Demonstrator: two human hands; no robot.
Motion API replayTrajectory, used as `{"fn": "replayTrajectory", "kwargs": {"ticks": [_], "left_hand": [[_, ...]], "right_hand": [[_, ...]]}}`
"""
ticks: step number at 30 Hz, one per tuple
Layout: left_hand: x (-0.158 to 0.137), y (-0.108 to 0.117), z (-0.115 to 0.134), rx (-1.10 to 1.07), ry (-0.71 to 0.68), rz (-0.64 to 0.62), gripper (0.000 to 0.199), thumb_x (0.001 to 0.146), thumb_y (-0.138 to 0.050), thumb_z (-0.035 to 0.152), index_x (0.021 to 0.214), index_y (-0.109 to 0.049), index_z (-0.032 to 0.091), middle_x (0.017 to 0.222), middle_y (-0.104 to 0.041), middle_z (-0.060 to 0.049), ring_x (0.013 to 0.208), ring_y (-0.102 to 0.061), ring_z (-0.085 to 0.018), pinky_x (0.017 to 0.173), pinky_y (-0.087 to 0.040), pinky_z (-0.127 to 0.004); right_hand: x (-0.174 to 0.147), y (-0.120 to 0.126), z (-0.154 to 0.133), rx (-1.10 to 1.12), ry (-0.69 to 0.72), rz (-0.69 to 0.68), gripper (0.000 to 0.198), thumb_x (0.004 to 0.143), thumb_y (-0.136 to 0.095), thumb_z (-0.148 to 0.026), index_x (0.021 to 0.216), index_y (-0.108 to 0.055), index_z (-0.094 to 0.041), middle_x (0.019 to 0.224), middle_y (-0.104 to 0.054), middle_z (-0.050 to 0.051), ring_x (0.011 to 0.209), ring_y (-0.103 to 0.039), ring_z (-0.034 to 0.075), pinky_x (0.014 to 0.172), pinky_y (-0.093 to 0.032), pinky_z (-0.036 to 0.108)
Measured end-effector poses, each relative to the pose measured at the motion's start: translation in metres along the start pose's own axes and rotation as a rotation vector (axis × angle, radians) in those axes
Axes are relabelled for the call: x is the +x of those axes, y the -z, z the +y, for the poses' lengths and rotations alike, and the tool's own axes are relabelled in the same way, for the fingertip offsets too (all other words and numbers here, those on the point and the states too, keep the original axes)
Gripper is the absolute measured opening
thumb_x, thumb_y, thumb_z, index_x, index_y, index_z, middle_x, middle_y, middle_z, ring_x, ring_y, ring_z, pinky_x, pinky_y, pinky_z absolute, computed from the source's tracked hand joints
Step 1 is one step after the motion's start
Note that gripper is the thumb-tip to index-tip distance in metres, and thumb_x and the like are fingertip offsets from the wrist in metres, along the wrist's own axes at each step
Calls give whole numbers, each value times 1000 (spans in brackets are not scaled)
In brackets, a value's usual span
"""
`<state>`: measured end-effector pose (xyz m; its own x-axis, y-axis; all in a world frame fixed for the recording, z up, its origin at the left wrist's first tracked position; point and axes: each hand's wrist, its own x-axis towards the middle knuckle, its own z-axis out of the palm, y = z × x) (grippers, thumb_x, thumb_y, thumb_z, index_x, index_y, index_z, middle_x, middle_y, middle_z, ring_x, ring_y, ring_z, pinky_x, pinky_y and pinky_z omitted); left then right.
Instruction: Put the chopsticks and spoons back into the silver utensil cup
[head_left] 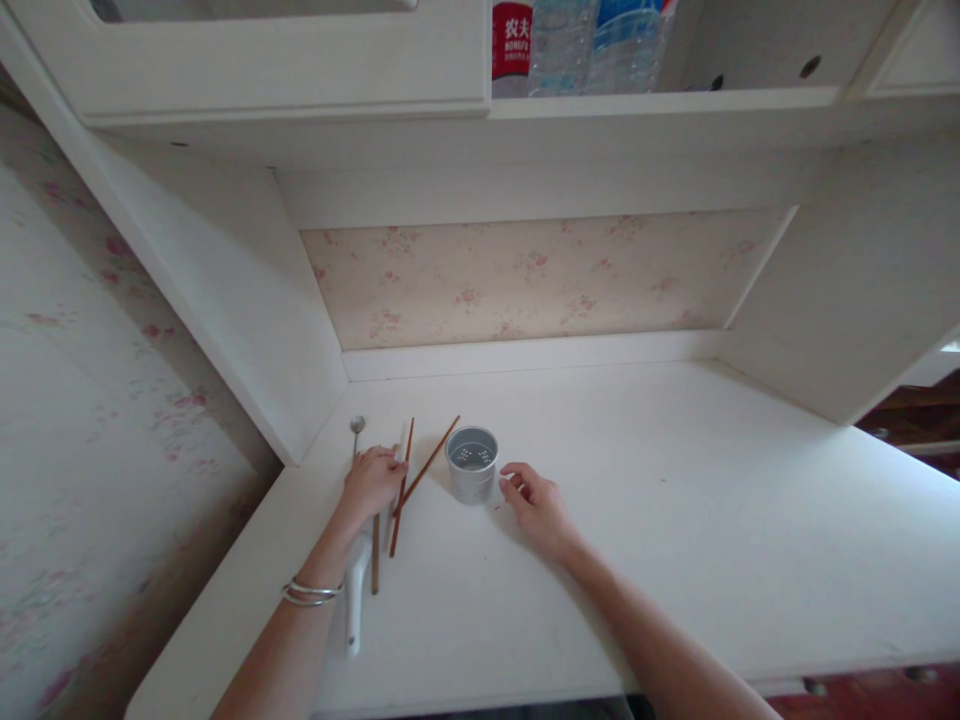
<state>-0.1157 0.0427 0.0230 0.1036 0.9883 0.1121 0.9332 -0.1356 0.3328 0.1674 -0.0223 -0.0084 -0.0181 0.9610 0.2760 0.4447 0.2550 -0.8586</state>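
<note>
Apparently we have a small spread of utensils gathered toward the left edge of the worktop (600, 560), lying within easy reach of the left hand (376, 476). That hand bends down over them, palm lowered, its fingers bunched beside the upright-running chopstick (398, 515); we cannot tell whether its grip pinches anything, since the fingers cover what lies beneath. The slanted chopstick (435, 450) points toward the far edge and crosses the first at its lower end, so we judge that one may rest on the other there. The paler stick (376, 560) runs out below the palm toward the near edge. Beside it lies a white handle (355, 610), and past the fingers, toward the far left corner, a metal spoon bowl (358, 425); the hand hides whether these two join.

The perforated metal cup (473, 485) stands upright right of the chopsticks, between our two hands, mouth up, which lets us see the holes in its floor. The right hand (531, 500) rests just beside its wall, with a loosely curled grip, thumb and forefinger slightly apart and nothing between them, perhaps placed there to steady the cup; contact is too fine for us to tell
</note>
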Motion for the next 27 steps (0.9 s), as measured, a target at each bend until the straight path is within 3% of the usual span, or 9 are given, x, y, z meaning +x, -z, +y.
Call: {"fn": "replayTrajectory", "kwargs": {"ticks": [3, 7, 10, 12, 16, 19, 27], "left_hand": [[-2, 8, 8, -207, 34, 60, 35, 87, -43, 37, 81, -72, 17, 106, -68, -9, 105, -60, -22, 94, -44, -32], [-3, 28, 28, -720, 113, 172, 39, 83, -51, 50, 92, -65, 14, 89, -68, -7, 76, -62, -18, 73, -49, -30], [0, 51, 52, -1032, 26, 251, 39, 80, -58, 52, 94, -61, 15, 84, -65, -4, 61, -54, -11, 61, -46, -25], [5, 68, 70, -1125, -52, 302, 41, 79, -62, 49, 101, -61, 16, 83, -64, -3, 65, -55, -10, 63, -46, -23], [15, 93, 106, -1170, -161, 356, 45, 79, -64, 46, 113, -62, 16, 84, -64, -3, 71, -57, -12, 68, -49, -25], [21, 96, 125, -1154, -206, 335, 40, 80, -63, 43, 108, -63, 15, 87, -66, -4, 69, -58, -12, 68, -50, -26], [30, 53, 130, -825, -143, 186, 28, 81, -58, 39, 92, -67, 15, 89, -72, -8, 83, -66, -19, 79, -48, -29]], "right_hand": [[0, 1, 0, 4, 6, 3, 24, 89, -49, -38, 102, -61, -21, 70, -63, -1, 50, -50, 10, 48, -37, 20], [0, 2, -1, 2, 7, 1, 24, 89, -48, -37, 102, -61, -22, 70, -63, -2, 50, -51, 10, 47, -37, 20], [0, 2, -1, 8, 8, 2, 24, 89, -48, -37, 102, -61, -22, 69, -63, -2, 51, -51, 10, 47, -37, 20], [0, 2, 0, 20, 8, 8, 25, 89, -48, -38, 103, -61, -21, 69, -63, -2, 50, -51, 10, 46, -37, 20], [0, 2, 1, 39, 10, 13, 25, 89, -49, -38, 104, -60, -21, 70, -62, -2, 49, -50, 10, 46, -37, 20], [0, 2, 1, 39, 13, 6, 24, 90, -49, -37, 105, -59, -21, 71, -62, -3, 50, -50, 9, 47, -37, 20], [0, 3, 2, 38, 12, -18, 22, 90, -49, -35, 105, -58, -22, 72, -62, -3, 50, -50, 9, 47, -37, 19]]}}
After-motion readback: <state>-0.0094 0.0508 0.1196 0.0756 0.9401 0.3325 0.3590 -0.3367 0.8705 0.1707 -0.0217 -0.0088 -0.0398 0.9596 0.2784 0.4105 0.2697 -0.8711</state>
